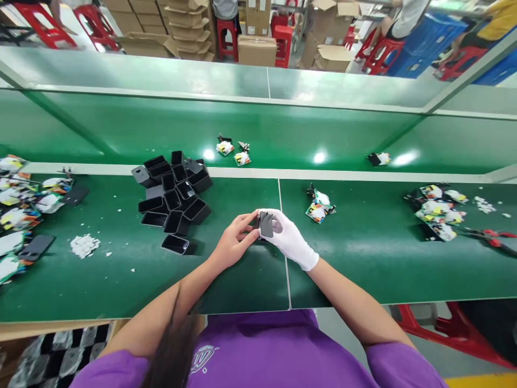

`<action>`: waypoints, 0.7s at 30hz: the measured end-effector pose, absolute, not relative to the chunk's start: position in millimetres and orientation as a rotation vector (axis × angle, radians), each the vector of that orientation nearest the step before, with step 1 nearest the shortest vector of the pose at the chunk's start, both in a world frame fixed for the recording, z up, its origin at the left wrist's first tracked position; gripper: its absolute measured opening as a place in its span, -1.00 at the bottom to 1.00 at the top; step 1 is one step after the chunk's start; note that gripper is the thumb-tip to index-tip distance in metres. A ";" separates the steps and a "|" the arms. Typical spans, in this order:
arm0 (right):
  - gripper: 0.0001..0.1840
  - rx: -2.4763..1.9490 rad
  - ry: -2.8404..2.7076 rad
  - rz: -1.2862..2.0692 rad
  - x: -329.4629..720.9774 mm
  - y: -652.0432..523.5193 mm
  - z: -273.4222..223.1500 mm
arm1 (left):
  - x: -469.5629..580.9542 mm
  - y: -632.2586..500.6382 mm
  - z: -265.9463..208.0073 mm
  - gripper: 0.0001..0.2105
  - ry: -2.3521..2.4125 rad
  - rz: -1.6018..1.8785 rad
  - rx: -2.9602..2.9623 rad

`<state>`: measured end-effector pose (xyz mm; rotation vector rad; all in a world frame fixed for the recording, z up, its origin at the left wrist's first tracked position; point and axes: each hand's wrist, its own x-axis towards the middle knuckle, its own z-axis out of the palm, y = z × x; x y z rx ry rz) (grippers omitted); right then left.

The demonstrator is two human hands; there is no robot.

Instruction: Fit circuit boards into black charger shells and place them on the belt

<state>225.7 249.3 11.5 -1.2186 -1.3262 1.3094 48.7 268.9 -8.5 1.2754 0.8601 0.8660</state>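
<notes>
A small dark grey rectangular piece (266, 224) is held up between my two hands near the seam of the green table. My bare left hand (236, 240) grips its left side, thumb and fingers closed at the edge. On the other side my right hand (288, 240), in a white glove, has its fingers bent round the same piece. A darker part shows beneath it, mostly covered by the fingers. To the left of my hands stands a cluster of open black boxes (173, 199), with one box (175, 244) lying nearest to me.
Colourful printed packs (18, 215) pile up at far left, near white scraps (84, 246). More packs lie ahead (320, 205) and at right (438, 210), beside red-handled pliers (490, 236). A raised green shelf (283, 132) runs behind the table.
</notes>
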 end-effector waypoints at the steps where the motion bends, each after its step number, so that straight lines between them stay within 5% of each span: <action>1: -0.54 -1.212 -1.364 1.297 226.6 249.6 12.3 | 49.3 269.0 -9.3 -0.51 0.865 0.870 1.265; 7: -0.34 -1.375 -1.698 1.050 227.5 248.1 21.7 | 53.0 271.0 -11.1 -0.50 0.935 0.865 1.207; 15: -0.56 -1.544 -1.694 0.806 241.5 286.4 35.0 | 52.6 274.6 -6.4 -0.53 0.949 0.851 1.135; 21: -0.45 -1.790 -1.616 0.647 290.4 411.7 51.3 | 51.2 280.4 -3.5 -0.59 1.005 0.877 1.262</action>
